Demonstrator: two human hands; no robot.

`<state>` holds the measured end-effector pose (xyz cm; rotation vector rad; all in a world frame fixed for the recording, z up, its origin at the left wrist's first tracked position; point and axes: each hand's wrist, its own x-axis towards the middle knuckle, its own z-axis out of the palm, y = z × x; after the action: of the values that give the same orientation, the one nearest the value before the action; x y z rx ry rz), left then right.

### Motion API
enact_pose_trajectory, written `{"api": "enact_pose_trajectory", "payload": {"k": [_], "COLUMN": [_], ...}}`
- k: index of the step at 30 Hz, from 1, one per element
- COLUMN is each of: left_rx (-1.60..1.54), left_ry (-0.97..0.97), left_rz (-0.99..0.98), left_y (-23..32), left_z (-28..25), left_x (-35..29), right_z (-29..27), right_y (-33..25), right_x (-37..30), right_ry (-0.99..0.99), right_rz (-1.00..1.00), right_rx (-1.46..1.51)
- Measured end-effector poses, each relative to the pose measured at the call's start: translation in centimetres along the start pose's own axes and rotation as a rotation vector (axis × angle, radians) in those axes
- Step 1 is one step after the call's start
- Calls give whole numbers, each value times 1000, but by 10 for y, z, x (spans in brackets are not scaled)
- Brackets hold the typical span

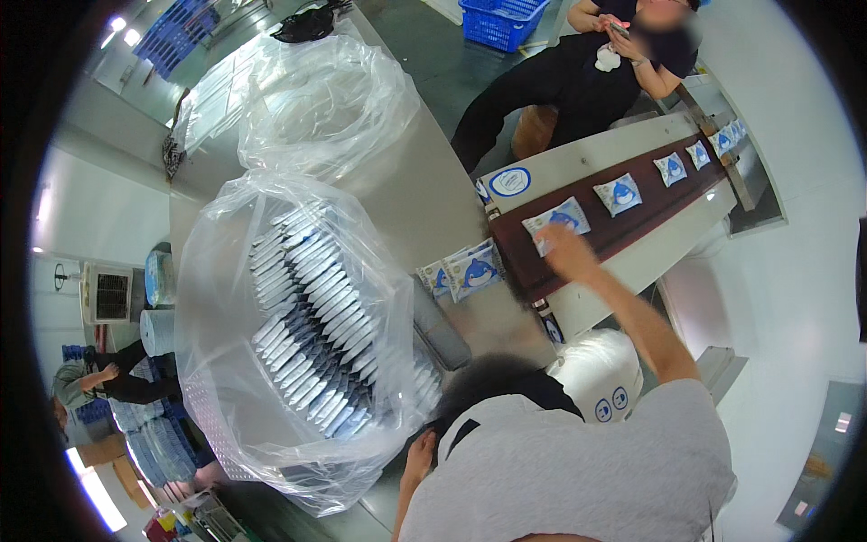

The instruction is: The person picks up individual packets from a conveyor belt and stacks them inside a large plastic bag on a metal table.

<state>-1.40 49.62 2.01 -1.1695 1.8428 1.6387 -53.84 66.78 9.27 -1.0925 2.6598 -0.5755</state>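
Observation:
My right hand point(571, 256) reaches over the near end of a dark red conveyor belt point(664, 196). Its fingers are at the lower edge of a small white and blue pillow-shaped packet point(562, 219); motion blurs them, so their grip is unclear. Low in view, my left hand point(418, 459) is beside my dark-clothed lap and the clear plastic bag point(217, 361), fingers bent; what they hold is hidden. Inside the bag, packets point(316, 316) stand on edge in tight rows. Two more packets point(474, 271) lean together on the metal table by the belt's end.
Further packets point(619, 194) lie spaced along the belt. A grey block point(440, 325) lies between bag and belt. Crumpled clear plastic point(330, 108) covers the table's far part. Beyond the belt sits a person point(569, 81) in dark clothes; another person point(86, 379) is far left.

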Motion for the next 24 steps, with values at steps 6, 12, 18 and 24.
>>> {"api": "enact_pose_trajectory", "payload": {"k": [6, 12, 18, 24], "left_rx": [-329, -717, -1360, -1676], "left_ry": [-218, -345, -232, -104], "left_rz": [190, 35, -204, -118], "left_y": [159, 201, 231, 245], "left_z": [26, 81, 154, 141], "left_x": [31, 118, 212, 204], "right_z": [-67, -58, 65, 111], "right_y": [176, 103, -25, -51], "right_x": [52, 113, 134, 100], "right_ry": [-213, -674, -936, -978], "right_rz": [-46, -511, -588, -534], "right_rx": [-579, -208, 36, -55]}}
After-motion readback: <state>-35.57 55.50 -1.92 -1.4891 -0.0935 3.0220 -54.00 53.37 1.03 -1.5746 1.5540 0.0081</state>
